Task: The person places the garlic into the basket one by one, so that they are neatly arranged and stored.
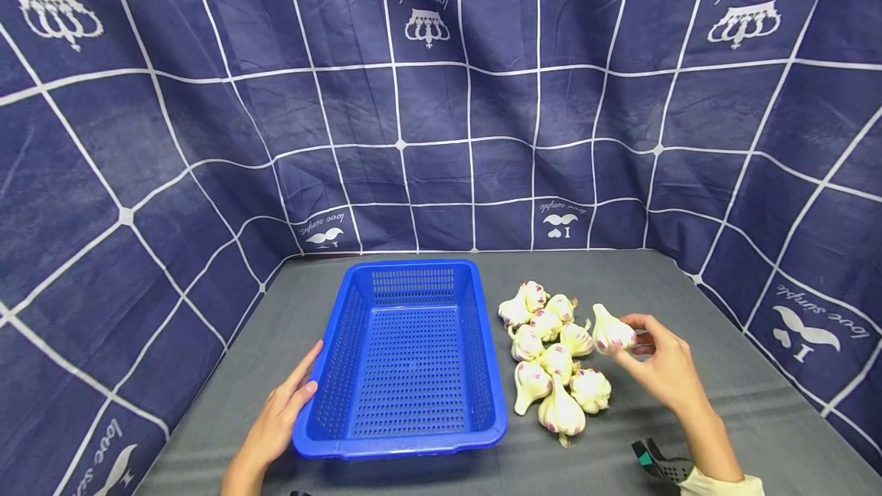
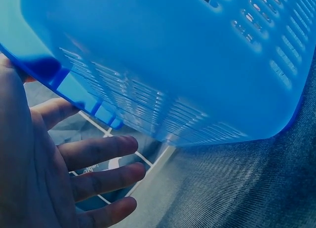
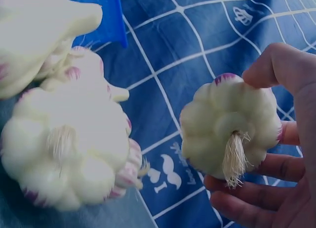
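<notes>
To the right of the blue perforated plastic basket (image 1: 400, 447), beyond a cluster of garlic bulbs (image 1: 547, 323), the right hand (image 1: 663, 364) pinches a single garlic bulb (image 1: 612, 330) between its thumb and fingertips. The thumb presses one side of the bulb and fingers support the other, so it sits out at the fingertips, apart from the palm. Its root tuft (image 3: 235, 159) faces the right wrist camera, while its neck (image 1: 599, 312) points away from the hand, upward and slightly toward the basket's side. In the right wrist view the held bulb appears raised, with a gap between it and the nearest bulbs of the cluster.

At the basket's left side, the left hand (image 1: 277, 410) touches the rim; its fingers are extended and spread, the lower ones clear of the basket wall in the left wrist view.

The cluster lies just beside the basket's right wall, its bulbs touching one another on the grey cloth surface (image 1: 620, 272). Behind the basket hangs a navy curtain (image 1: 434, 117) with a white grid.
</notes>
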The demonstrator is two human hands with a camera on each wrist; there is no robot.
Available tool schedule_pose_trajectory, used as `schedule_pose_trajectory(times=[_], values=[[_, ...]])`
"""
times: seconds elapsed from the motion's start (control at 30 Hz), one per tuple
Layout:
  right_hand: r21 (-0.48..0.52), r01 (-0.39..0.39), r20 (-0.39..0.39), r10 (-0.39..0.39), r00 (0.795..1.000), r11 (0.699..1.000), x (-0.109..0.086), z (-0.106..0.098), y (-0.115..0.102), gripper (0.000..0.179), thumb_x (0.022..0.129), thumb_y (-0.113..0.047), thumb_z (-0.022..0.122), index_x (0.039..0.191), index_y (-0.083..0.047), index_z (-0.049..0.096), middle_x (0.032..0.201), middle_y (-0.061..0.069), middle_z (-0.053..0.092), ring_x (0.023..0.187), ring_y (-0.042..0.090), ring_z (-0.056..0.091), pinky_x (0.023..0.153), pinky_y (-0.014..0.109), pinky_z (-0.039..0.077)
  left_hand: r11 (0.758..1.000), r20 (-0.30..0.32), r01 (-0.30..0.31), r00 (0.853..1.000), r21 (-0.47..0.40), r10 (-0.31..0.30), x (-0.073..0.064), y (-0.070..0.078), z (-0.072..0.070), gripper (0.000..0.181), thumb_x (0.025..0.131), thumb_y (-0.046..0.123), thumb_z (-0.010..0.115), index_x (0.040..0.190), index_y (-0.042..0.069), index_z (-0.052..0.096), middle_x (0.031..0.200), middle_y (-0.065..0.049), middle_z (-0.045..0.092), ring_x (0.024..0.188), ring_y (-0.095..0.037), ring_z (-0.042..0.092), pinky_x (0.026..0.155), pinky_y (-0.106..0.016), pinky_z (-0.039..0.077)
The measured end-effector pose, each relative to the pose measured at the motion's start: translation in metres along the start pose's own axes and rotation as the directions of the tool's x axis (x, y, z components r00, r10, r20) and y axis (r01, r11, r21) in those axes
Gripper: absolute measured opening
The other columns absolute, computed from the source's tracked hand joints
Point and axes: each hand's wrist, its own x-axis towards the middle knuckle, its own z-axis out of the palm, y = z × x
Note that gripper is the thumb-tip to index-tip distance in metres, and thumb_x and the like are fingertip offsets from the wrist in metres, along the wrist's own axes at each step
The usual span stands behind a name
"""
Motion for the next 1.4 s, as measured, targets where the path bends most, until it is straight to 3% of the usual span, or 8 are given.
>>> schedule_pose_trajectory(times=[0.27,0.6,1.03,1.2,1.4], values=[[0.056,0.073,0.023,-0.074,0.997,0.996,0.007,0.018,-0.009,0.042,0.070,0.003,0.081,0.106,0.002,0.059,0.091,0.009,0.065,0.075,-0.004,0.059,0.068,0.008,0.047,1.000,-0.001,0.008,1.000,0.009,-0.008,0.000,0.002,-0.001,0.050,0.101,0.004,0.044,0.151,0.006,0.040,0.142,-0.028,0.047,0.121,0.003,0.045,0.096,-0.006,0.031],[0.155,0.188,0.073,-0.201,0.977,0.970,0.021,0.046,-0.027,0.050,0.068,0.003,0.083,0.112,0.002,0.060,0.098,0.009,0.066,0.077,0.005,0.061,0.066,0.017,0.053,0.999,-0.008,0.013,1.000,0.032,-0.012,0.000,0.002,-0.004,0.050,0.102,0.005,0.044,0.152,0.008,0.039,0.144,-0.027,0.045,0.121,0.006,0.042,0.097,-0.005,0.029],[0.237,0.225,0.098,-0.253,0.962,0.945,0.036,0.075,-0.055,0.063,0.068,-0.001,0.085,0.126,0.002,0.060,0.099,0.006,0.063,0.082,0.015,0.064,0.067,0.021,0.055,1.000,0.009,-0.006,1.000,0.015,0.005,0.002,0.004,-0.002,0.050,0.103,0.004,0.042,0.153,0.009,0.038,0.147,-0.027,0.041,0.125,0.006,0.039,0.100,-0.005,0.027],[0.257,0.252,0.095,-0.284,0.954,0.933,0.039,0.083,-0.062,0.057,0.066,0.000,0.084,0.120,0.005,0.065,0.105,0.009,0.064,0.086,0.018,0.063,0.065,0.029,0.058,1.000,0.015,0.009,1.000,0.021,-0.009,0.002,0.004,-0.003,0.050,0.103,0.006,0.042,0.153,0.011,0.037,0.149,-0.025,0.040,0.124,0.006,0.038,0.100,-0.005,0.027],[0.270,0.274,0.123,-0.315,0.941,0.923,0.041,0.092,-0.070,0.054,0.064,-0.005,0.085,0.115,0.002,0.067,0.104,0.007,0.064,0.090,0.015,0.061,0.068,0.023,0.056,0.999,0.010,0.025,1.000,0.024,-0.026,0.000,0.004,-0.002,0.050,0.103,0.006,0.044,0.153,0.010,0.038,0.147,-0.025,0.042,0.123,0.004,0.040,0.099,-0.005,0.027]])
